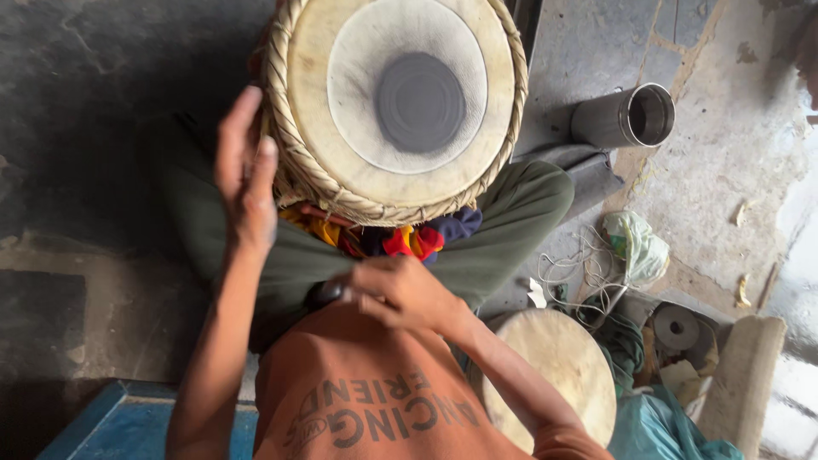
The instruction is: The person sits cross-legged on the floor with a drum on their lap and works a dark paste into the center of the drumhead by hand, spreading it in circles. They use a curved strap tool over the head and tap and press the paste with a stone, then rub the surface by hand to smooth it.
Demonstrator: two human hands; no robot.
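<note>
Rough grey concrete floor point(733, 145) carries everything. Nearest, the right hand point(396, 294) curls closed around something dark at the lap; what it grips I cannot tell. Beyond, the open left hand point(245, 175) steadies the drum point(394, 102), wedged between folded legs on colourful cloth point(409, 240). Farther off lies 1 steel tumbler point(626, 119).

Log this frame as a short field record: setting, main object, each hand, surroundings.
setting: person seated cross-legged on a worn concrete floor
main object: drum with dark centre patch and braided rim, resting on multicoloured cloth in the lap
left hand: raised, open, against the drum's side
right hand: near the lap, grasp unclear
surroundings: steel tumbler, loose drum skin, string
</note>
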